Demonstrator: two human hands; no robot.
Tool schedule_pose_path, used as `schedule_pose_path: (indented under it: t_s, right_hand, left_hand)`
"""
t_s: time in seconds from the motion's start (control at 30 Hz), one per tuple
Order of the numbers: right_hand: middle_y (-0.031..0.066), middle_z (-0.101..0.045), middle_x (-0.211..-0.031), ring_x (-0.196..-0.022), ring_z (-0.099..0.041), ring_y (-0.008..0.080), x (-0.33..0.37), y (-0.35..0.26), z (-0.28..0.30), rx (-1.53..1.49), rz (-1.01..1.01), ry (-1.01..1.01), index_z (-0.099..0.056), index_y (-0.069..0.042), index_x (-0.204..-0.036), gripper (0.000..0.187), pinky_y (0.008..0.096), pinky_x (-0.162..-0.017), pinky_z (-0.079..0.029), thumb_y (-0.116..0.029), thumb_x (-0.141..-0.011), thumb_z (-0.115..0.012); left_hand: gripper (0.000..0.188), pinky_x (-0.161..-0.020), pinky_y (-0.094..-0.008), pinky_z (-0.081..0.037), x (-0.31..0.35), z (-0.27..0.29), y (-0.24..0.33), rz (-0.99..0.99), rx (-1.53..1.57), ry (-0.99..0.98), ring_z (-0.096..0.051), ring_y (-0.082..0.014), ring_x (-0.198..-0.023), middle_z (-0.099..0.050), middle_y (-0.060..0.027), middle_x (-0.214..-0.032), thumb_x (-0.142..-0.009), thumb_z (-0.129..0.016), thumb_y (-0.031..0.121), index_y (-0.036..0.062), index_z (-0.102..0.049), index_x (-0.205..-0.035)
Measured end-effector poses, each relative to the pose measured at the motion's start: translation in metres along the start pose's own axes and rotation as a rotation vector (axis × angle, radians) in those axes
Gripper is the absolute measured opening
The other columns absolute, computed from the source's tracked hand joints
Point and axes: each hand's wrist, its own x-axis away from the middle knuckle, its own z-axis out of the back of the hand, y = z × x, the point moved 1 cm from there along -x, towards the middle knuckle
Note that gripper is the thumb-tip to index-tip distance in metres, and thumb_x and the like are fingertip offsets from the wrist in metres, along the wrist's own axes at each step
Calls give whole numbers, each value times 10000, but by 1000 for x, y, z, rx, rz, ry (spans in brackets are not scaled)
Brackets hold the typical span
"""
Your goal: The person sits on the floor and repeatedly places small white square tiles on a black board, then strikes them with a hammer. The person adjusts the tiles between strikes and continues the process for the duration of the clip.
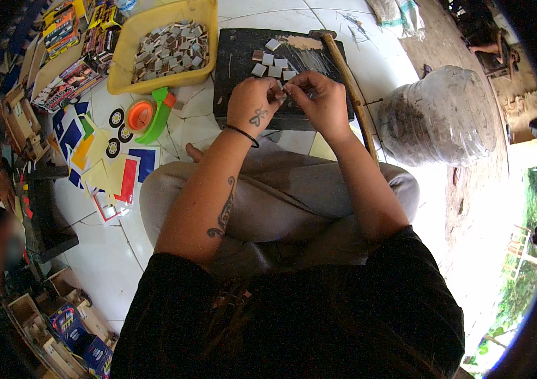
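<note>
Both my hands meet above the near part of a low black block (pixel 234 60). My left hand (pixel 253 104) is closed in a pinch, with a black band round its wrist. Opposite it, my right hand (pixel 325 101) pinches too, and a small pale piece shows between the fingertips of both; its exact shape is mostly hidden. Just beyond the fingers lie several small square tiles (pixel 268 59) with silvery faces, one of them brown side up. A hammer (pixel 347 82) with a long wooden handle lies along the block's right side, its head at the far edge.
At far left stands a yellow basin (pixel 117 66) full of similar tiles. Nearer are a green tape dispenser (pixel 155 123), black wheels (pixel 117 118) and coloured sticker sheets (pixel 104 180). A plastic-wrapped bundle (pixel 436 117) stands right. Another person's hand (pixel 5 189) shows at left, near wooden toy trucks (pixel 22 120).
</note>
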Motion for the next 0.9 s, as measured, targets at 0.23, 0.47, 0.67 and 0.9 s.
schedule_pose_path:
  t_s: [0.23, 0.47, 0.67, 0.9]
  right_hand:
    - [100, -668, -754, -685, -655, 136, 0, -2, 1, 15, -24, -24, -634, 8, -825, 71, 267, -614, -526, -38, -785, -670]
    - [98, -667, -757, -687, -657, 139, -2, -1, 1, 15, 18, -22, -635, 5, -829, 77, 268, -610, -525, -42, -783, -676]
    - [102, -665, -764, -683, -653, 146, -2, -2, 0, 35, 27, -24, -634, 4, -830, 77, 272, -605, -524, -36, -779, -675]
    - [126, -655, -765, -689, -652, 202, -1, 3, -5, 65, 72, -45, -634, -1, -817, 79, 299, -612, -517, -35, -755, -670]
  left_hand:
    - [111, -656, -365, -497, 0, 1, 1, -13, 0, 13, -632, -278, -705, -644, -120, -729, -675, -707, 100, 54, -653, -761]
    - [111, -666, -365, -500, 0, 0, 0, -37, -25, 18, -633, -269, -714, -647, -114, -738, -681, -705, 108, 60, -653, -767]
    - [115, -694, -372, -496, 0, 2, 1, -13, -31, -8, -621, -276, -743, -646, -115, -750, -691, -702, 122, 56, -651, -770]
    - [147, -699, -379, -491, 1, -1, -2, -6, 24, 15, -606, -288, -777, -640, -130, -785, -722, -687, 156, 25, -644, -772]
